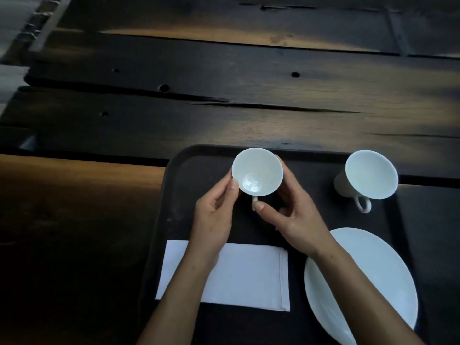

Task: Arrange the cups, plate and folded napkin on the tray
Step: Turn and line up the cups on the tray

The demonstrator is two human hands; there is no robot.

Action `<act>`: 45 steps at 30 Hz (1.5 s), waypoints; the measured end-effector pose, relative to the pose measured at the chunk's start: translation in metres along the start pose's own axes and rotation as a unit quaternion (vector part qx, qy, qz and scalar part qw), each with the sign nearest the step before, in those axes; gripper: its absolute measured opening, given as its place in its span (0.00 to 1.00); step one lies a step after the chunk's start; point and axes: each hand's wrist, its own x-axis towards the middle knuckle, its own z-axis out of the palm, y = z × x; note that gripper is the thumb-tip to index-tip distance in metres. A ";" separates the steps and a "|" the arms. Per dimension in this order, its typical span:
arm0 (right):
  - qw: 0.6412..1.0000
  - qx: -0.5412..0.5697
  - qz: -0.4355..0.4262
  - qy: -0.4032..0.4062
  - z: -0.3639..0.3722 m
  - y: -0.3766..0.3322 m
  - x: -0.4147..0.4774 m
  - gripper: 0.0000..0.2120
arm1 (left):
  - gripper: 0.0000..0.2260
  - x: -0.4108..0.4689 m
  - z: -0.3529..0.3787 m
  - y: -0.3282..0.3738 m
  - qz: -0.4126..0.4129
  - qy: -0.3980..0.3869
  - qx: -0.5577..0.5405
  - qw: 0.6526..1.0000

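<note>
A dark tray [179, 170] lies on the wooden table. Near its far edge stands a white cup [257, 170] with its handle toward me. My left hand [215, 210] grips the cup's left side and my right hand [293, 210] wraps its right side, thumb at the handle. A second white cup [371, 174] stands upright at the tray's far right corner, handle toward me. The white plate [373, 275] sits at the near right of the tray, partly under my right forearm. A folded white napkin [249, 277] lies flat at the near left, partly under my left forearm.
The table [224, 83] is dark, rough planks with gaps and holes, stretching beyond and left of the tray. The tray's right rim [398, 220] runs close beside the second cup and the plate.
</note>
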 end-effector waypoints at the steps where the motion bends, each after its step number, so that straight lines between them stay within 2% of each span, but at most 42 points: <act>1: 1.000 0.004 0.001 0.003 -0.001 0.000 -0.001 0.42 | 0.16 0.001 0.001 -0.001 0.002 -0.002 0.001 1.000; 13: 1.000 0.001 0.024 0.006 -0.007 0.001 -0.003 0.46 | 0.17 0.001 0.009 -0.011 0.025 0.001 -0.006 1.000; 27: 0.999 -0.003 0.033 0.023 -0.004 -0.002 -0.006 0.48 | 0.16 -0.004 0.014 -0.007 0.005 0.024 -0.005 1.000; 39: 0.998 -0.027 0.051 -0.004 -0.006 -0.003 -0.014 0.52 | 0.18 -0.013 0.017 0.002 0.011 0.049 0.014 0.999; 41: 0.998 -0.038 0.050 0.004 -0.009 -0.009 -0.022 0.53 | 0.18 -0.017 0.020 0.006 0.042 0.103 0.028 0.993; 43: 0.999 -0.044 0.018 0.023 -0.018 -0.016 -0.031 0.50 | 0.15 -0.026 0.025 0.012 0.119 0.154 0.043 0.980; 45: 0.997 -0.051 -0.032 0.052 -0.028 -0.027 -0.039 0.45 | 0.13 -0.037 0.034 0.022 0.199 0.172 0.062 0.963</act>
